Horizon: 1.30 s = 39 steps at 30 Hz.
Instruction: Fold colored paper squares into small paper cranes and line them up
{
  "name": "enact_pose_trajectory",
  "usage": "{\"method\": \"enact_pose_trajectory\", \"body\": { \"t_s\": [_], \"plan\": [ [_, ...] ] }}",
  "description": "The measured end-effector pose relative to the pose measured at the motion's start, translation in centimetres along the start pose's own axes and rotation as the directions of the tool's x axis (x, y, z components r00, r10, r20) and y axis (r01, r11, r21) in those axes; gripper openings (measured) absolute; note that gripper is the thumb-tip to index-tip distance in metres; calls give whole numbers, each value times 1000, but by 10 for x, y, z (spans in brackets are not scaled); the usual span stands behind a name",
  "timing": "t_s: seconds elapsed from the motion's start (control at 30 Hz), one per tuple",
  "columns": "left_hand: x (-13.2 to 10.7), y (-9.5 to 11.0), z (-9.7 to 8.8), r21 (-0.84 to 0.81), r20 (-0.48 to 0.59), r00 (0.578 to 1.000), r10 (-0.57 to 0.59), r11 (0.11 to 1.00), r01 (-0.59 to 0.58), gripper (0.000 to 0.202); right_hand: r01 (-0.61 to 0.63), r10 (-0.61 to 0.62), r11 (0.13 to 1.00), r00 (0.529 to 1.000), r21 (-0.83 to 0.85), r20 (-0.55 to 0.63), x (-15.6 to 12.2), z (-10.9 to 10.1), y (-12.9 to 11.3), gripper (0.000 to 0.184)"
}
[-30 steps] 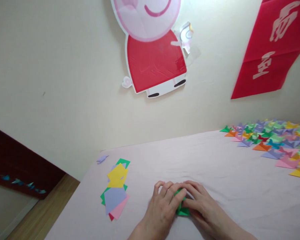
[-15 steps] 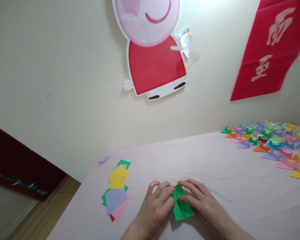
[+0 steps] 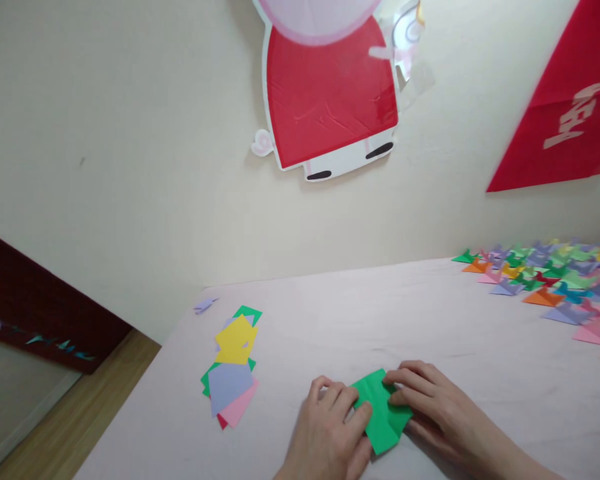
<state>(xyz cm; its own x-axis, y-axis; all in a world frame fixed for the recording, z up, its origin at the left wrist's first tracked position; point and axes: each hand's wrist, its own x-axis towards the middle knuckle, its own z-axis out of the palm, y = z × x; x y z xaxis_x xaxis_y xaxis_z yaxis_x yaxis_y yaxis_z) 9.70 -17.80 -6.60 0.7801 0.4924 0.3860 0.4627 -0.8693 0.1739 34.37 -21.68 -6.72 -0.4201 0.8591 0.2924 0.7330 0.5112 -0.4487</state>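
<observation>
a creased green paper [image 3: 380,413] is gripped at its left edge by the left hand [image 3: 336,420] and at its right by the right hand [image 3: 437,403], near the front of a pale cloth [image 3: 340,320]; loose sheets [image 3: 230,387] are overlapped at left, folded figures [image 3: 543,297] massed at far right.

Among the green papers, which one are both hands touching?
The creased sheet between the left hand and right hand; other green papers lie apart, among loose sheets or folded shapes.

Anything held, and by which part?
Creased green paper sheet, held at opposite sides: left hand on its left edge, right hand on its right.
</observation>
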Motion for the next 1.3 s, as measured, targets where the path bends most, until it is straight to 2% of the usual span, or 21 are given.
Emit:
{"method": "enact_pose_trajectory", "body": {
  "t_s": [0.13,0.27,0.33,0.4,0.47,0.57,0.63,0.73,0.83,1.3],
  "plan": [
    [-6,-1,3,62,-23,1000,10,998,-8,25,-19,15,998,998,66,59,0,-5,1,12],
    [-8,-1,1,0,-44,999,-24,1000,24,22,-82,71,987,994,138,81,10,-8,-3,17],
    [-11,0,3,-17,-34,998,-60,998,60,30,-147,138,973,988,175,66,19,-5,-7,21],
    [-16,5,9,65,-53,994,-100,993,103,47,-238,234,955,971,177,45,27,-1,-12,18],
    [-21,12,22,235,-168,977,-134,957,172,60,-337,334,929,941,155,47,35,3,-16,12],
    [-28,21,50,434,-349,936,41,893,122,35,-416,410,899,909,137,67,41,8,-18,9],
    [-31,25,66,466,-395,914,93,877,112,27,-425,419,895,905,138,70,42,9,-16,11],
    [-34,24,76,450,-309,950,50,888,100,28,-431,426,891,902,143,67,42,11,-13,14],
    [-36,22,76,438,-218,976,14,895,85,34,-432,429,889,902,151,55,41,13,-11,14],
    [-34,20,62,430,-120,993,-18,900,68,37,-394,391,901,919,182,51,37,17,-9,20]
  ]
}}
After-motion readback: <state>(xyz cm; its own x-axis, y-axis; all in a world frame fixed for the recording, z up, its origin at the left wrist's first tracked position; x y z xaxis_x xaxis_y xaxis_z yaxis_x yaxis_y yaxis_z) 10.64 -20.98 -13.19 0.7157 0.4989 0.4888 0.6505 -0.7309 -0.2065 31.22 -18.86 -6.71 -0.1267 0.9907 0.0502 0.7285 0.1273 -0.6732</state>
